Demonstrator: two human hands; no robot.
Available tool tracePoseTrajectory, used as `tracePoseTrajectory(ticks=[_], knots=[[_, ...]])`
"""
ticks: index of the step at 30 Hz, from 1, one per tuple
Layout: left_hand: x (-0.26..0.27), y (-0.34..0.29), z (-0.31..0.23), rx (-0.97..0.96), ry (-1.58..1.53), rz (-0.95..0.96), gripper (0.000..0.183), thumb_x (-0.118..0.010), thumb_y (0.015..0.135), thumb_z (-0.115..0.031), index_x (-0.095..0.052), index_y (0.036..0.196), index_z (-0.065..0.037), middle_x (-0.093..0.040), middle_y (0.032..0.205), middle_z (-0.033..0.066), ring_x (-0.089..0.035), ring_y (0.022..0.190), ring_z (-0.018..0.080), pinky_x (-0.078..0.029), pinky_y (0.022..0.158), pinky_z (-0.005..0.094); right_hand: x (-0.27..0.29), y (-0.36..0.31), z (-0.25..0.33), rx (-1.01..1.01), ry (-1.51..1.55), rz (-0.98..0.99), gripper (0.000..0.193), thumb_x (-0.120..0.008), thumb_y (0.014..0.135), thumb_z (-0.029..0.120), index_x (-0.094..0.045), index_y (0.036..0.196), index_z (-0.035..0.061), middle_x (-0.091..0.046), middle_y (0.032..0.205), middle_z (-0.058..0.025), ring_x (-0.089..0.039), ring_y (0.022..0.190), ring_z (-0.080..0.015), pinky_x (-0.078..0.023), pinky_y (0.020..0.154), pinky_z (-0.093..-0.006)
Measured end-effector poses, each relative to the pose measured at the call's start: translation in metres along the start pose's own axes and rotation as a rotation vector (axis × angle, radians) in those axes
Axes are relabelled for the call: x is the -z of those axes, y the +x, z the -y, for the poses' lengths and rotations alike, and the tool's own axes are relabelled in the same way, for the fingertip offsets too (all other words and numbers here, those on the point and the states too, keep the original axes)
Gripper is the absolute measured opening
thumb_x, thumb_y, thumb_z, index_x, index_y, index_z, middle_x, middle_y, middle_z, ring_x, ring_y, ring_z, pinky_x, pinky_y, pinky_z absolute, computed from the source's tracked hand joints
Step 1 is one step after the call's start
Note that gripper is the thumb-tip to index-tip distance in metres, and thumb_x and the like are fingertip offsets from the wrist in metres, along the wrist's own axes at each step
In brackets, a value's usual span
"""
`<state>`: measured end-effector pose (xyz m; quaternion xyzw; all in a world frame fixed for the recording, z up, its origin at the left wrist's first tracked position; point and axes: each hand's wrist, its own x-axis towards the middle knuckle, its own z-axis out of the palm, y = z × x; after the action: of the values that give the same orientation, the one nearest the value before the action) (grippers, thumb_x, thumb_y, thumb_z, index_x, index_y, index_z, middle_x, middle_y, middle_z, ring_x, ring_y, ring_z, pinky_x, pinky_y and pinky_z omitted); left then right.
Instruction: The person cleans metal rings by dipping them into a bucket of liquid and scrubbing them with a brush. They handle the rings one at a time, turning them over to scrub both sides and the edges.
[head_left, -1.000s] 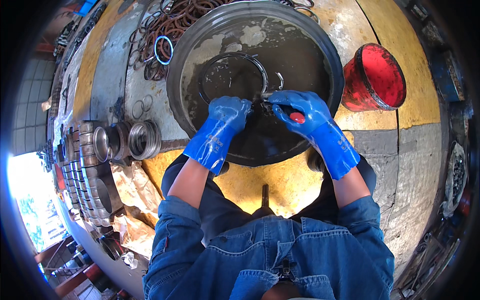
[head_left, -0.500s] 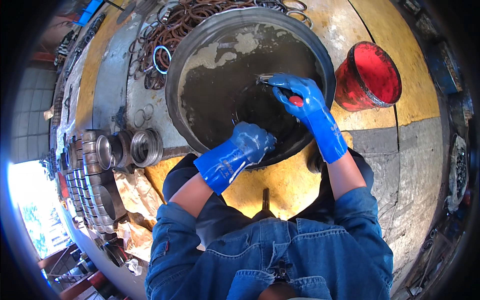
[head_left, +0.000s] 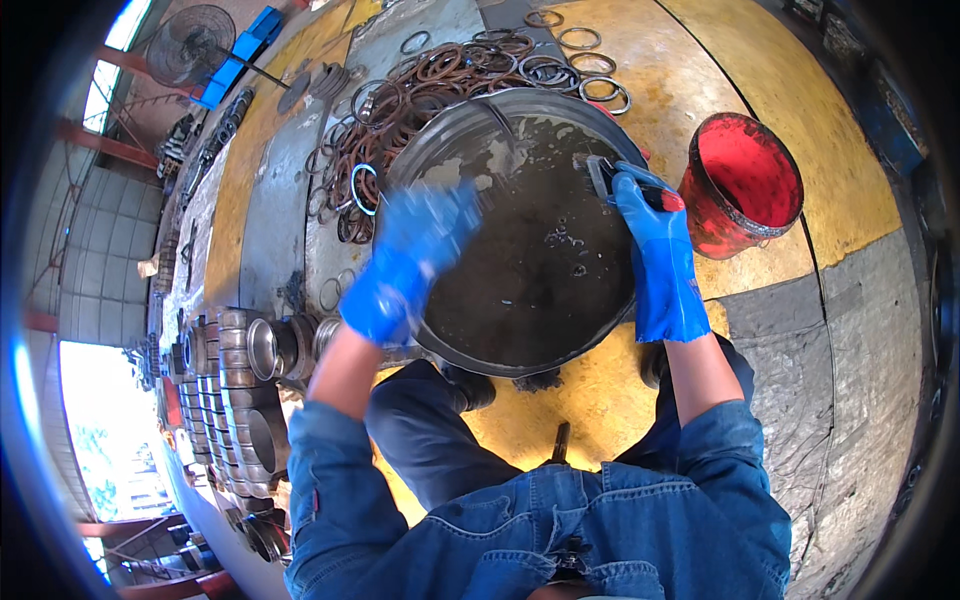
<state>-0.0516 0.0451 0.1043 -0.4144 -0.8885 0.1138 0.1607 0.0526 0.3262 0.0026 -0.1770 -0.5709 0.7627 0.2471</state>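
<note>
The right hand [head_left: 645,208], wearing a smooth, glossy blue glove [head_left: 668,290], is closing firmly around a brush-like tool [head_left: 600,176]. The tool's narrow dark head is projecting leftward over the basin [head_left: 445,128], near its right far rim, while a rounded red end [head_left: 673,202] is showing beside the palm; the finer texture of the head is too small to make out. The left hand [head_left: 425,225], gloved alike, is hovering at the basin's left rim — motion blur is smearing its fingers, so one cannot tell whether they are spreading, closing or holding anything.

The basin itself is forming a wide, dark grey bowl with a thick, worn rim. It is containing murky, near-black liquid [head_left: 500,270], on which pale, ragged patches [head_left: 505,157] are lying toward the far side. A dark curved strip [head_left: 500,118] is appearing at the far wall.

Beyond the rim, rust-brown and grey rings [head_left: 440,65] are lying in a loose heap — one ring [head_left: 354,186] at its near left edge is gleaming bluish white. To the right, a stained red bucket [head_left: 745,175] is standing on scuffed yellow sheeting [head_left: 850,190]. At left, ribbed metal cylinders [head_left: 240,400] are sitting closely packed.
</note>
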Motion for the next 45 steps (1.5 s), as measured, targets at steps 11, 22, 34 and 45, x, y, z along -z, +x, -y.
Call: tracePoseTrajectory(ticks=[11,22,34,45], knots=[[-0.103,0.051,0.041,0.338,-0.233,0.036,0.046,-0.071,0.088,-0.034,-0.065,0.126,-0.008,-0.072,0.109,0.0198,-0.069,0.102,0.0402,-0.055,0.089,0.0473,-0.002,-0.008,-0.003,-0.110,-0.048,0.097,0.033,-0.075,0.092,0.020,-0.072,0.118,0.0007,-0.073,0.105,-0.0063,-0.066,0.093,-0.0125,-0.053,0.087,-0.0284],[-0.257,-0.043,0.031,1.208,-1.059,0.071,0.091,-0.090,0.075,-0.039,-0.049,0.141,0.008,-0.062,0.132,0.0231,-0.063,0.117,0.0302,-0.051,0.098,0.0403,0.002,-0.024,0.032,-0.210,0.033,0.026,0.039,-0.074,0.094,0.025,-0.070,0.122,-0.0005,-0.073,0.105,-0.0082,-0.067,0.092,-0.0143,-0.053,0.087,-0.0284],[-0.267,0.066,0.032,1.003,-1.387,0.348,0.067,-0.062,0.095,-0.047,-0.054,0.145,-0.002,-0.056,0.146,0.0153,-0.056,0.124,0.0288,-0.041,0.107,0.0426,0.007,-0.016,0.042,-0.309,-0.029,-0.222,0.037,-0.073,0.096,0.023,-0.070,0.125,0.0004,-0.073,0.107,-0.0097,-0.069,0.087,-0.0165,-0.054,0.084,-0.0306],[-0.245,0.137,-0.070,0.563,-1.593,0.390,0.044,-0.069,0.089,-0.026,-0.068,0.122,0.002,-0.072,0.110,0.0134,-0.065,0.094,0.0218,-0.051,0.082,0.0347,0.007,-0.015,0.057,-0.308,-0.090,-0.295,0.040,-0.072,0.095,0.031,-0.067,0.126,0.0068,-0.070,0.112,-0.0097,-0.064,0.100,-0.0175,-0.051,0.092,-0.0341]])
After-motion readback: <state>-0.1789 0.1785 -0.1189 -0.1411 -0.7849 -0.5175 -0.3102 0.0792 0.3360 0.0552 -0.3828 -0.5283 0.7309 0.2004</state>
